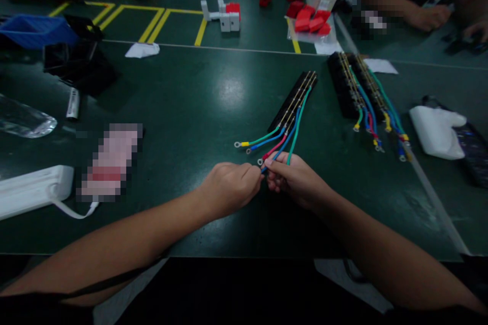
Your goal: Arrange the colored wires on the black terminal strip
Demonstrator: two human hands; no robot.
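A black terminal strip (292, 101) with metal bars lies slanted on the green table, and green, blue and red wires run from it towards me. My left hand (236, 183) is closed on the near end of a blue wire (280, 150). On that same wire, my right hand (287, 175) pinches with thumb and fingers just to the right. A green wire (298, 127) passes down to my right hand. Left of the hands, ring lugs tip the free ends of another green wire (265, 135), a second blue wire (267, 143) and a red wire (276, 148).
Two more wired strips (345, 86) lie at the right, near a white object (436, 132). A phone (112, 160), power strip (36, 190), black bins (80, 63) and a blue tray (38, 30) are left. Red parts (312, 20) lie at the back; another person's hand (430, 16) is at far right.
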